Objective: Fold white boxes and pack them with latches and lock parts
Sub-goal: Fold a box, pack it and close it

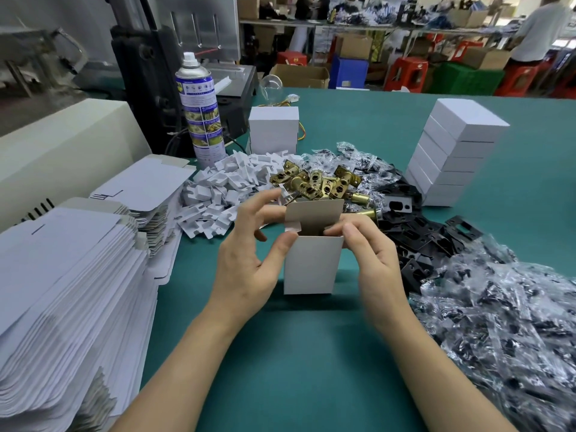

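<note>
A small white box (pixel 310 265) stands upright on the green table (pixel 296 353), its top flap raised and its brown inside showing. My left hand (pixel 249 254) holds the box's left side, thumb on the front top edge and fingers curled behind the flap. My right hand (pixel 371 257) grips the right top corner, thumb at the opening. Brass latches (pixel 318 180) lie in a heap just behind the box. Black lock plates (pixel 414 232) lie to the right. Small bagged parts (pixel 505 322) are piled at the right.
Flat unfolded box blanks (pixel 68 294) are stacked at the left. White card inserts (pixel 224 185) lie in a heap behind them. A spray can (pixel 201 110) and a closed white box (pixel 274 129) stand at the back. A stack of packed white boxes (pixel 452 151) stands back right.
</note>
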{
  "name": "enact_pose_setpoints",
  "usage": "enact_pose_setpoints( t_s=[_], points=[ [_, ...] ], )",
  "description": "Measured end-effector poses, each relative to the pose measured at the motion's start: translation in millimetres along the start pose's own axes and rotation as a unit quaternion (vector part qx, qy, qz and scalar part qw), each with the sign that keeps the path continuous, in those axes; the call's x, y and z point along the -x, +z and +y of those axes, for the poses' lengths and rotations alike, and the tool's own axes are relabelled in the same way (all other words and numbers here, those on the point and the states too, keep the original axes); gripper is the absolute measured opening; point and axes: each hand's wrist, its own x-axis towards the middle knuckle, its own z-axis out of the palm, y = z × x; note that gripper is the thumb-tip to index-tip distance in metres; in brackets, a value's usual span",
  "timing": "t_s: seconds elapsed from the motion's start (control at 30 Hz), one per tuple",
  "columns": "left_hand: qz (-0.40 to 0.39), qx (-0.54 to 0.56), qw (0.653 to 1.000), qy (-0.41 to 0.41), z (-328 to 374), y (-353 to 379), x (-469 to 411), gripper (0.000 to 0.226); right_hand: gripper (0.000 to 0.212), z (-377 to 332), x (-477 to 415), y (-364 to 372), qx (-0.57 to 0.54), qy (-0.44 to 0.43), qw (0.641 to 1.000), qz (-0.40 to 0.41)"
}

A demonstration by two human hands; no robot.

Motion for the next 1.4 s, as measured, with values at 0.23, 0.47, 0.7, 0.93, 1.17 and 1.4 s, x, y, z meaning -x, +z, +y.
enact_pose_setpoints(
  t_s=[0.23, 0.47, 0.7, 0.93, 1.17, 1.4],
  points=[
    [-0.038, 0.014, 0.999, 0.03, 1, -4, -2, 0.031, 0.019, 0, 3, -1, -0.05, 0.009, 0.999, -0.015],
    [-0.091, 0.1, 0.991, -0.008, 1, -3, -1, 0.029, 0.025, -4, -1, -1, -0.125, 0.068, 0.989, -0.038],
    [-0.104, 0.176, 0.977, -0.06, 3, 2, 1, 0.027, 0.024, -6, 2, 5, -0.137, 0.089, 0.986, -0.031],
    [-0.108, 0.167, 0.977, -0.072, 7, 0, 3, 0.018, 0.019, -2, 9, 3, -0.026, 0.011, 0.998, -0.052],
    [-0.079, 0.139, 0.981, -0.106, 13, 0, 1, 0.02, 0.023, -7, 9, 1, 0.034, -0.007, 0.998, -0.054],
    [-0.076, 0.132, 0.983, -0.104, 15, 0, 1, 0.021, 0.02, -6, 10, 3, 0.063, -0.02, 0.997, -0.042]
  ],
)
